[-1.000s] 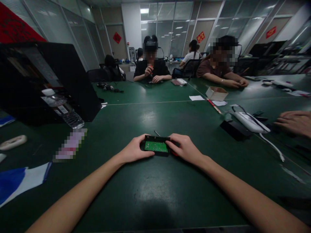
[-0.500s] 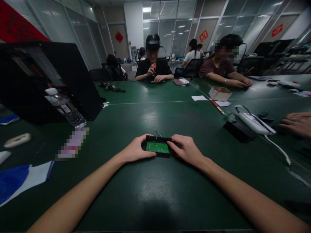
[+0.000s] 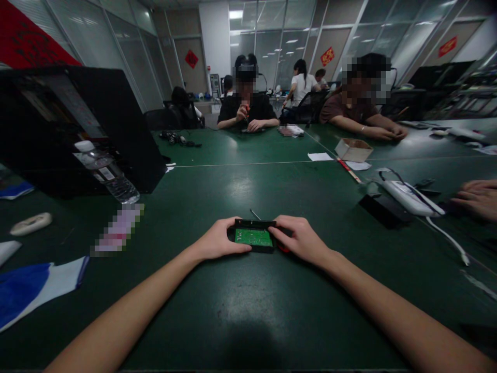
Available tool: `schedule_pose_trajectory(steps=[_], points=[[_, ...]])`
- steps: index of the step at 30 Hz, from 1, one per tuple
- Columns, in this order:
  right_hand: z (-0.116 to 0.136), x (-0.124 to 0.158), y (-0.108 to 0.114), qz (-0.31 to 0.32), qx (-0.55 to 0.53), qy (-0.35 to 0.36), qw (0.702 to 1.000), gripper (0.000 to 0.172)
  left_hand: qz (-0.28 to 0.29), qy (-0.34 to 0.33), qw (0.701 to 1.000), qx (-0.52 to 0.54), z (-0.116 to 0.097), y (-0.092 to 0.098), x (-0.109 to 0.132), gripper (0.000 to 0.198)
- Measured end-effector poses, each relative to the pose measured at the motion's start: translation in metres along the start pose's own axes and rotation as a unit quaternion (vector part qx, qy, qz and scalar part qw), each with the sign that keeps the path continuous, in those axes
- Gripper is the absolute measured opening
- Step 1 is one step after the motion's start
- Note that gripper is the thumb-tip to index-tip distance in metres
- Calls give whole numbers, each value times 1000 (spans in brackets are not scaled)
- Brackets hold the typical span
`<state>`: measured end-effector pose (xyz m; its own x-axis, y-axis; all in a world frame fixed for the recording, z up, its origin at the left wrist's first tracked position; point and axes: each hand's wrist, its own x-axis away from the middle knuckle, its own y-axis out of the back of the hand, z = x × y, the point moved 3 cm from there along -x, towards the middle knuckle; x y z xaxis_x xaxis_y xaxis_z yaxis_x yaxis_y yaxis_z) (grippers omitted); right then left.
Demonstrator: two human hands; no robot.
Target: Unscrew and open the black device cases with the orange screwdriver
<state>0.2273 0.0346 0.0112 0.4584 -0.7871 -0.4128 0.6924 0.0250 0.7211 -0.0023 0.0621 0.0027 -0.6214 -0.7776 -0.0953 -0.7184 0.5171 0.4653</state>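
A small black plastic case (image 3: 262, 249) is held between my two hands, just above or on the green table. Inside it shows a green circuit board (image 3: 254, 238), with a raised black wall along the far side. My left hand (image 3: 216, 240) grips the case's left end, thumb along the near edge. At the right end, my right hand (image 3: 298, 235) pinches the upper corner with thumb and fingers. A thin metal shaft (image 3: 255, 214) sticks out behind the case, and a red handle (image 3: 284, 249) shows partly under my right hand; they look like one screwdriver, its middle hidden.
Left stand a black computer tower (image 3: 143, 134) and a water bottle (image 3: 111, 173); a blue-white cloth (image 3: 58, 285) lies nearer. To the right are a white power strip (image 3: 413, 198), a black box (image 3: 382, 211), a small open box (image 3: 353, 150) and another person's hand (image 3: 476, 199). Two people sit opposite.
My hands keep the same hold on the case, and the view has shifted slightly. In the background, a person in a white shirt has moved left.
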Motion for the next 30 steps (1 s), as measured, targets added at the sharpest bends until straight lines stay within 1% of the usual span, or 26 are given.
schedule_pose_trajectory(steps=[8, 12, 16, 23, 30], points=[[-1, -2, 0, 10, -20, -8, 1000, 27, 7, -1, 1000, 4, 3, -1, 0, 54], [-1, -1, 0, 19, -21, -9, 1000, 24, 16, -2, 1000, -9, -1, -1, 0, 48], [1, -1, 2, 28, -28, -16, 999, 24, 11, -4, 999, -39, -5, 0, 0, 43], [2, -2, 5, 45, -9, -11, 999, 23, 13, 11, 999, -40, -2, 0, 0, 46], [2, -3, 7, 64, -5, -31, 997, 26, 6, 10, 999, -45, -1, 0, 0, 47]])
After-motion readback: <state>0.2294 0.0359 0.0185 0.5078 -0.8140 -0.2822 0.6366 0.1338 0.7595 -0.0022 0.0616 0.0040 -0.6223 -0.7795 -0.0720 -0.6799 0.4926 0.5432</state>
